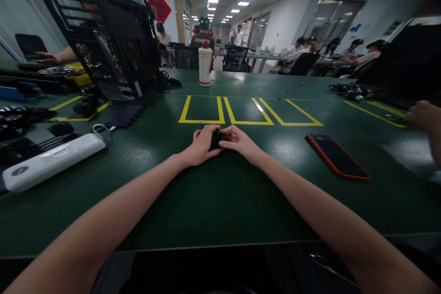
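Note:
Between my two hands is a small black object [215, 139], low over the green table [227, 202] or resting on it; its kind I cannot make out. My left hand [204, 144] wraps its fingers and thumb around the left side of it. From the right, my right hand [239, 142] pinches the same black object with thumb and fingertips. The fingers cover much of it. Just beyond my hands lie three frames of yellow tape [201, 121] on the tabletop.
An orange-edged phone [337, 155] lies to the right, a white power strip [55, 161] to the left. A black computer case [127, 46] stands at back left, a white tumbler [204, 66] at the back. Another person's hand [425, 117] is at the right edge. Dark cables [354, 91] lie beyond.

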`<action>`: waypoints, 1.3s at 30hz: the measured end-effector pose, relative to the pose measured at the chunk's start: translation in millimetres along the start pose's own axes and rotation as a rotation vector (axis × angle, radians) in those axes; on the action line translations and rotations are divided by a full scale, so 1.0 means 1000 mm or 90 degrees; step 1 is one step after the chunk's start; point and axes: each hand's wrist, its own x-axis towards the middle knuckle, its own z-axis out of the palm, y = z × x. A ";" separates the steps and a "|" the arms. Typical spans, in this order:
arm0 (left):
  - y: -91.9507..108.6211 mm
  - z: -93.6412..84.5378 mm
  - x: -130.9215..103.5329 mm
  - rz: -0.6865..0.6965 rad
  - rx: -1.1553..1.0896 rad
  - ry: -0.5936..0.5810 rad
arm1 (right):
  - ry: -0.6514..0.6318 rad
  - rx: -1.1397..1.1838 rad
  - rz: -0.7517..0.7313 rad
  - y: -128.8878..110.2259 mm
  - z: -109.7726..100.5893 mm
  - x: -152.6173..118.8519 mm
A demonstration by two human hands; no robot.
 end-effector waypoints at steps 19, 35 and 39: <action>0.001 -0.002 0.001 -0.006 0.001 -0.003 | 0.023 0.004 0.000 0.000 -0.001 0.000; 0.001 -0.002 0.000 -0.009 -0.003 -0.008 | 0.015 -0.012 -0.017 0.002 0.002 -0.004; 0.003 -0.004 -0.001 -0.013 -0.002 -0.007 | 0.067 -0.034 -0.031 0.001 0.005 -0.002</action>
